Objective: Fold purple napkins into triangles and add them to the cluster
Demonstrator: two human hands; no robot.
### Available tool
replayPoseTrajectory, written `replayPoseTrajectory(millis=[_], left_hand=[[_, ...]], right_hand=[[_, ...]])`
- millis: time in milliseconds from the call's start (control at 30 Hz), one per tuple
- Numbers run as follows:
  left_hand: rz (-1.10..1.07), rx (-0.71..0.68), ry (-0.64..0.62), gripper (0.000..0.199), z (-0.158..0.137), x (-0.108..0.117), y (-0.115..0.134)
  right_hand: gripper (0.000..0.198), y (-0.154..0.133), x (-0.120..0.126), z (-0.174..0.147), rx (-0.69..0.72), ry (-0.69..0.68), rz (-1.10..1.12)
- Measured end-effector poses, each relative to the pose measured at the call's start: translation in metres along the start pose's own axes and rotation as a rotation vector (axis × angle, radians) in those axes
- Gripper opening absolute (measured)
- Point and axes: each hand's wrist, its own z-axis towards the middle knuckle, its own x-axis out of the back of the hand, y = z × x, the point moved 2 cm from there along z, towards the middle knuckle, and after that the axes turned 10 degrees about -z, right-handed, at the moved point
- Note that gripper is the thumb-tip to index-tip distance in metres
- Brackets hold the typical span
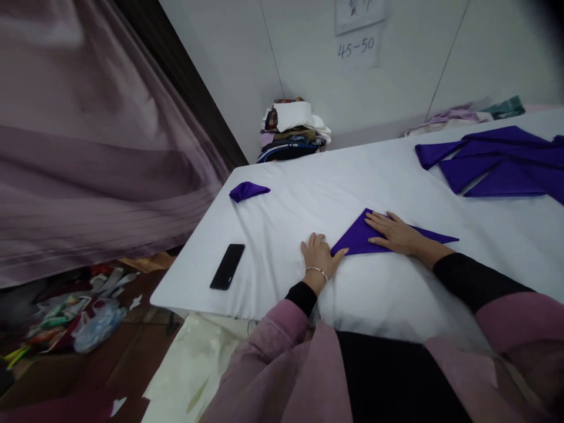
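Observation:
A purple cloth [359, 235], folded into a flat triangle, lies on the white-covered table [282, 223] in front of me. My right hand [394, 233] rests flat on its upper part with the fingers stretched out to the left. At the cloth's left corner is my left hand [318, 255], its thumb touching the corner and its other fingers spread on the table cover. A bracelet circles my left wrist. The cloth's long thin point extends to the right beyond my right hand.
A small folded purple cloth [247, 191] and a black phone [228, 267] lie on the left side. Several purple cloths [506, 164] are spread at the right. Stacked clothes [293, 132] stand by the wall. A curtain [97, 135] hangs left, above bags [99, 326] on the floor.

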Motion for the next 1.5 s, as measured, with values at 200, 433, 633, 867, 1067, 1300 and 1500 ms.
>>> replayPoseTrajectory(millis=[200, 433, 633, 867, 1067, 1300, 1500], left_hand=[[-0.103, 0.041, 0.000, 0.042, -0.001, 0.000, -0.007], [-0.158, 0.056, -0.023, 0.032, -0.003, 0.004, -0.017], [-0.156, 0.021, -0.061, 0.010, -0.004, 0.010, -0.023], [0.032, -0.495, -0.386, 0.073, 0.008, 0.011, 0.003], [0.099, -0.609, -0.635, 0.075, 0.017, 0.001, 0.005], [0.032, -0.612, -0.588, 0.069, 0.003, 0.011, -0.022], [0.038, -0.582, -0.429, 0.044, -0.006, 0.036, -0.024]], right_hand=[[0.071, 0.001, -0.001, 0.000, -0.004, 0.007, 0.023], [0.070, 0.000, 0.000, 0.000, -0.007, -0.009, 0.022], [0.070, 0.000, -0.001, 0.000, -0.006, 0.017, 0.032], [0.072, 0.000, -0.003, 0.001, -0.014, 0.014, 0.039], [0.071, 0.000, -0.002, 0.001, -0.008, 0.031, 0.036], [0.072, 0.000, -0.001, 0.000, -0.006, 0.015, 0.019], [0.071, 0.000, -0.002, -0.001, -0.005, 0.025, 0.032]])
